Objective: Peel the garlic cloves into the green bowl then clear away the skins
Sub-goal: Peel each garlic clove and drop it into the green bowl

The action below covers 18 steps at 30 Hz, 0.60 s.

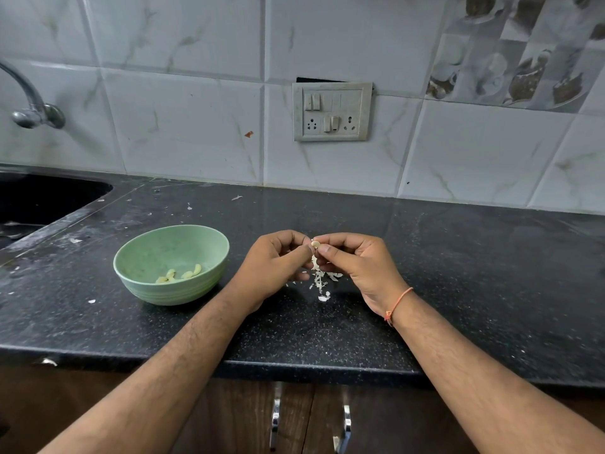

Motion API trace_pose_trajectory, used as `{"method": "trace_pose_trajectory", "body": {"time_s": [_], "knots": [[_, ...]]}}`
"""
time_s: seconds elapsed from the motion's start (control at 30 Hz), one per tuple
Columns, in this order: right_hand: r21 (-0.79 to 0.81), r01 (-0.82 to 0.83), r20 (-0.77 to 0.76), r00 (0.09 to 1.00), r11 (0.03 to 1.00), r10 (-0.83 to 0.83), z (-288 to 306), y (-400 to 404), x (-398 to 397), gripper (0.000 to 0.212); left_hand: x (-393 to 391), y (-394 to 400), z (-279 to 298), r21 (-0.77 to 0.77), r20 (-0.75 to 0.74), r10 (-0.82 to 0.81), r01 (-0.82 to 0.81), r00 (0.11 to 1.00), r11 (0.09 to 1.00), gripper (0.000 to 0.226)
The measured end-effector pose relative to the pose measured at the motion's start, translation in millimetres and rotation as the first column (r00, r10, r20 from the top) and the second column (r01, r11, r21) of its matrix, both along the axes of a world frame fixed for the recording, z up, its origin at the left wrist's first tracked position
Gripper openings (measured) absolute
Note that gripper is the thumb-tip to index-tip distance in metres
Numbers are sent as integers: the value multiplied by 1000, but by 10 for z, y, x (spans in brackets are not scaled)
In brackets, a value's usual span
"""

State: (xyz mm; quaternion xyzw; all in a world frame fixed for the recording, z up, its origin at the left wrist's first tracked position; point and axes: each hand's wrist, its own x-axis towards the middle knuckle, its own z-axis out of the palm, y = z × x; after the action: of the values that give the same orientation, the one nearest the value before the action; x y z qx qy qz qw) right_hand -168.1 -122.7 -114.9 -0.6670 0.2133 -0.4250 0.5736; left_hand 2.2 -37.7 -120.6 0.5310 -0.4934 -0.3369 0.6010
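The step in hand looks to be stripping the skin from one clove [315, 244], held up between both hands just above the bench [458, 273]. To do it well, I judge the grip should stay light and at the ends of the clove, so the nails can catch a loose edge of skin and draw it off in strips without bruising the flesh; working right over the heap of skins [322, 279] keeps the mess in one spot, which will make the clearing easier later. Once bare, the clove has only a short way to go to the green bowl [171, 264], which stands on the bench just left of the left hand and already holds a few peeled cloves [179, 275] at its bottom. The left hand [273, 268] is curled, its thumb and forefinger tip pinching the clove from the left; the other fingers are folded under the palm and what they do there cannot be told. The right hand [355, 265] is curled too, thumb and forefinger meeting the clove from the right, with a strip of skin hanging down below the fingertips, so both hands grip the one clove and neither is free. The skins lie on the bench directly under the hands, with a few stray flecks scattered farther off toward the sink [42, 204] and beside the bowl. No unpeeled cloves show elsewhere on the bench, so this may be among the last, though more could be hidden in a palm.
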Motion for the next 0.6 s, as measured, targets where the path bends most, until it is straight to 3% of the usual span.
{"method": "trace_pose_trajectory", "body": {"time_s": [0.37, 0.6], "knots": [[166, -79, -12, 997, 983, 82, 31, -2, -38, 15, 24, -6, -22, -64, 297, 157, -145, 942, 987, 9], [239, -119, 84, 991, 964, 102, 44, -28, -39, 11, 28, 41, -39, -133, 523, 254, -216, 814, 967, 13]]}}
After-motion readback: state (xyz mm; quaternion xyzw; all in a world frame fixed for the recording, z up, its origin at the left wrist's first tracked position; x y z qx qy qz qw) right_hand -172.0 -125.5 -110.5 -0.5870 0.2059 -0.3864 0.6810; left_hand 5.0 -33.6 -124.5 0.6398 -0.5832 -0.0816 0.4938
